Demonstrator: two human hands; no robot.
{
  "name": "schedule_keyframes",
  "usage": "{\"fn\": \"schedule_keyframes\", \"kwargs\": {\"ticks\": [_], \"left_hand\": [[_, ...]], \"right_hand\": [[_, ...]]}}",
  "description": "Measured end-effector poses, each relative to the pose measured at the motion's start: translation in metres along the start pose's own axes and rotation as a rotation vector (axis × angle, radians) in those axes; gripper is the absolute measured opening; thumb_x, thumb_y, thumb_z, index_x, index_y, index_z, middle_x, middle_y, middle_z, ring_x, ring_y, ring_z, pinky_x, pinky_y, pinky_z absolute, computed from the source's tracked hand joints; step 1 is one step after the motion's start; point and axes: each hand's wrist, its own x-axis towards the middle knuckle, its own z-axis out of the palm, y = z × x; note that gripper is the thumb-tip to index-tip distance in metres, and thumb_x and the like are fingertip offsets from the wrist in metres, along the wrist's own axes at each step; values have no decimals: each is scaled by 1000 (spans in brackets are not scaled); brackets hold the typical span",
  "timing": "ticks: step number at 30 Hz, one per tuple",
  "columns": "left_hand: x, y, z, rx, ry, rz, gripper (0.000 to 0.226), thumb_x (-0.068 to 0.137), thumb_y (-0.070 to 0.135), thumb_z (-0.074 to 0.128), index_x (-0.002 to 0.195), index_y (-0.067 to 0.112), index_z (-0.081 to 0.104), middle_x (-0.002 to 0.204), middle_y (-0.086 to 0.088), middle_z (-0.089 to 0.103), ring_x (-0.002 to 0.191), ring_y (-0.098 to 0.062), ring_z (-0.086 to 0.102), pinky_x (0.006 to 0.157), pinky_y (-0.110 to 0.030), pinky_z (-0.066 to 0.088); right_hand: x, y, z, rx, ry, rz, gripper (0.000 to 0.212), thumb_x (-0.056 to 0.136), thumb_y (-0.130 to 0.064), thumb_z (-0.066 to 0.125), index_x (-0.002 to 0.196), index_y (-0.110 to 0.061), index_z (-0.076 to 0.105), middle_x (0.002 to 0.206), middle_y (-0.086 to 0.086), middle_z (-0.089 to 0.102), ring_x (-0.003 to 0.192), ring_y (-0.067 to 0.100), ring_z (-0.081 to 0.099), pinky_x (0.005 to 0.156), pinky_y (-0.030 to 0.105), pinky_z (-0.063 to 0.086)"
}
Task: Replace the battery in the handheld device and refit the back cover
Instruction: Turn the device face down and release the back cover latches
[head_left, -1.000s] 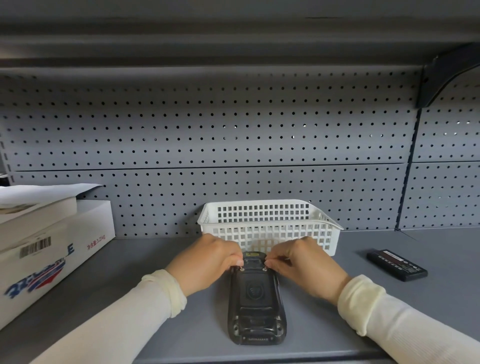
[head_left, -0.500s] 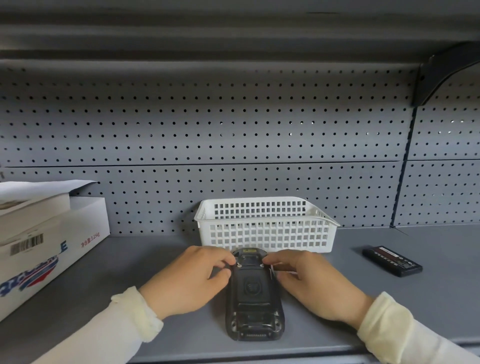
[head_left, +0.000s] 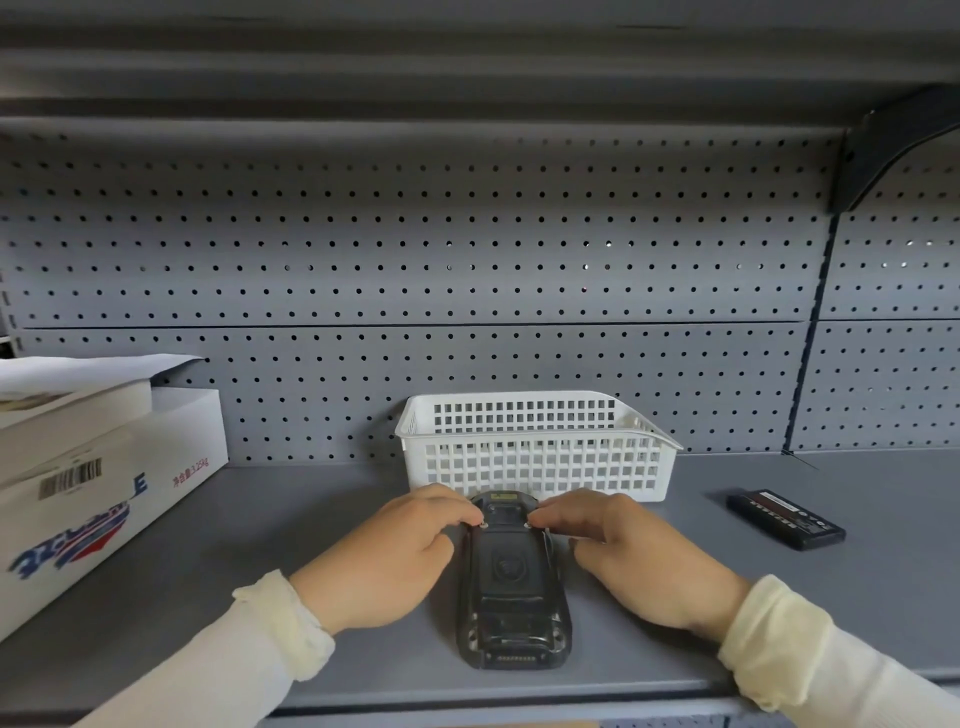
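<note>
white carton (head_left: 111, 499): barcode label, blue letter "E", red print ending "3.25kg" | loose battery (head_left: 785, 519): label print too small to read | handheld device (head_left: 511, 582): yellow sticker was illegible

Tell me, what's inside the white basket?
Through the white basket's holes and open top, nothing shows inside. Its near bottom edge is hidden behind the handheld device and both hands' fingers, so something flat could hide there.

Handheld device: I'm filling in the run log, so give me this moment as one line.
handheld device: face down, cover on | left hand, right hand: fingertips at top latches | loose battery: right, untouched
</note>
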Motion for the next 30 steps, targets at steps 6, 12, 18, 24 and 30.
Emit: {"fn": "schedule_keyframes", "kwargs": {"ticks": [6, 12, 18, 24, 30], "left_hand": [[-1, 2, -1, -59, -25, -21, 48, 84, 13, 30, 124, 20, 55, 129, 10, 47, 124, -5, 42, 111, -19, 26], [-5, 3, -2, -82, -30, -49, 46, 90, 5, 41, 129, 24, 52, 135, 17, 40, 129, 1, 35, 108, -14, 22], [-6, 3, -2, -180, -4, -77, 32, 90, 13, 48, 114, 32, 58, 126, 19, 54, 118, 7, 48, 102, -13, 34], [-7, 3, -2, -146, -16, -70, 32, 90, 15, 46, 117, 29, 56, 130, 15, 53, 122, 5, 46, 104, -17, 33], [-5, 9, -5, -126, -40, -88, 31, 91, 19, 46, 119, 28, 54, 128, 15, 50, 120, 4, 45, 97, -14, 34]], "right_hand": [[0, -4, -1, 49, -7, 36, 44, 84, 8, 39, 115, -13, 63, 125, 2, 56, 119, 10, 52, 103, 16, 34], [-3, -7, -3, 181, -42, 103, 36, 84, 1, 47, 112, -16, 63, 120, -2, 61, 115, 10, 56, 88, 10, 40], [-4, -6, -1, 206, -22, 138, 36, 74, -13, 54, 109, -16, 62, 116, 3, 67, 110, 12, 60, 95, 22, 43], [-3, -9, 3, 35, 43, 109, 35, 85, -7, 42, 111, -21, 60, 112, 4, 68, 109, 18, 60, 95, 30, 46], [1, -18, 2, -38, 76, 67, 23, 89, -12, 40, 100, -23, 57, 89, -4, 57, 75, 6, 52, 57, 4, 36]]}}
